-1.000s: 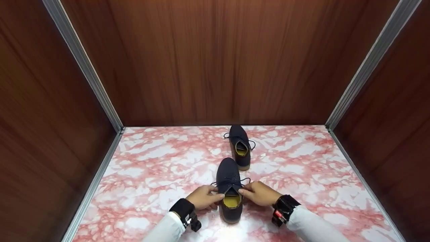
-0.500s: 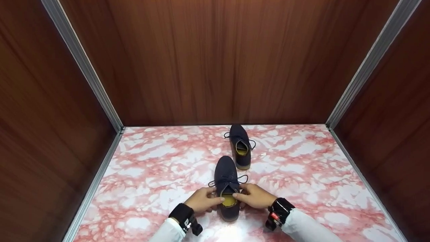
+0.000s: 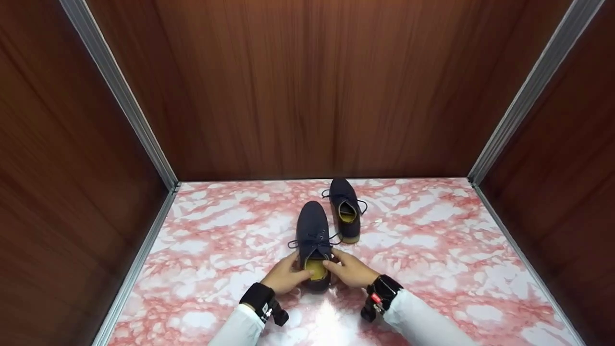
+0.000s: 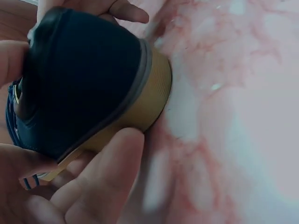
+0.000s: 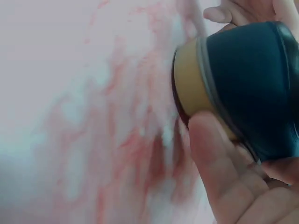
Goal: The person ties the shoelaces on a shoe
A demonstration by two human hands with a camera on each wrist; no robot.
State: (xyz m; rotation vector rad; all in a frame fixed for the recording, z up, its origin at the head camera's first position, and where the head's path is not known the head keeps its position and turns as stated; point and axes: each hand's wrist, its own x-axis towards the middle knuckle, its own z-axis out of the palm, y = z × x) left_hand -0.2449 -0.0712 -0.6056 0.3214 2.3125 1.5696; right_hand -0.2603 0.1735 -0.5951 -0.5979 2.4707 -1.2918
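Both my hands hold a dark navy lace-up shoe (image 3: 312, 223) with a yellow insole, toe pointing away from me. My left hand (image 3: 287, 275) grips its left side, thumb over the collar at the opening. On the other side, my right hand (image 3: 354, 270) grips it the same way. The wrist views show the shoe's heel (image 4: 103, 60) and tan sole, with fingers curled along the sole's edge. A matching shoe (image 3: 342, 192) stands just beyond and to the right, toe towards the back wall, its laces loose at both sides.
The surface (image 3: 216, 269) has a red and white marbled pattern. Dark wood-grain panels (image 3: 307, 91) enclose it at the back and both sides, joined by grey metal corner strips (image 3: 125, 101). The second shoe sits near the back panel.
Both hands have moved the held shoe forward and to the left, so it now lies nearly alongside the second shoe. That other shoe has stayed in place.
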